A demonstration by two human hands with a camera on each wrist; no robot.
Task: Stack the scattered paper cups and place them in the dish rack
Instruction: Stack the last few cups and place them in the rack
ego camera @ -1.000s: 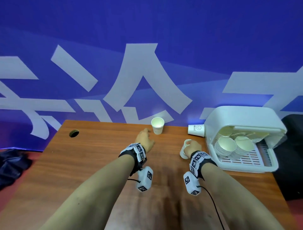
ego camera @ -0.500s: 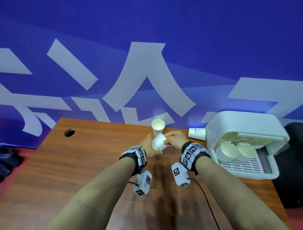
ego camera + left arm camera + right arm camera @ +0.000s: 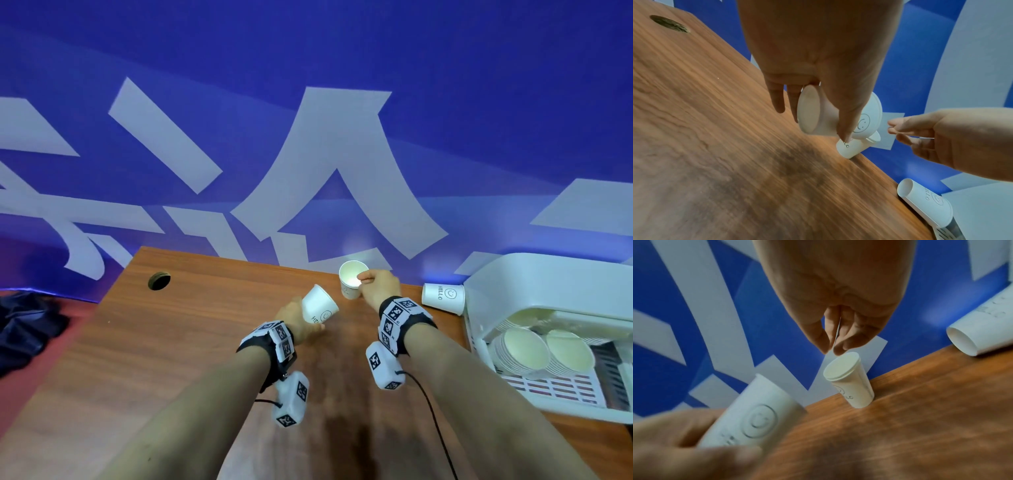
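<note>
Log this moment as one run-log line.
left hand: holds paper cup | right hand: reaching upright cup, not gripping | tipped cup: on table beside dish rack | stacks in rack

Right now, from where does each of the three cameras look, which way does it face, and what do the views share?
Head: on the head, facing forward and down at the desk; both forearms show.
Left wrist: along the left hand, which grips a tilted cup.
Right wrist: along the right hand, reaching for the upright cup.
All three share both cups and the lying cup.
</note>
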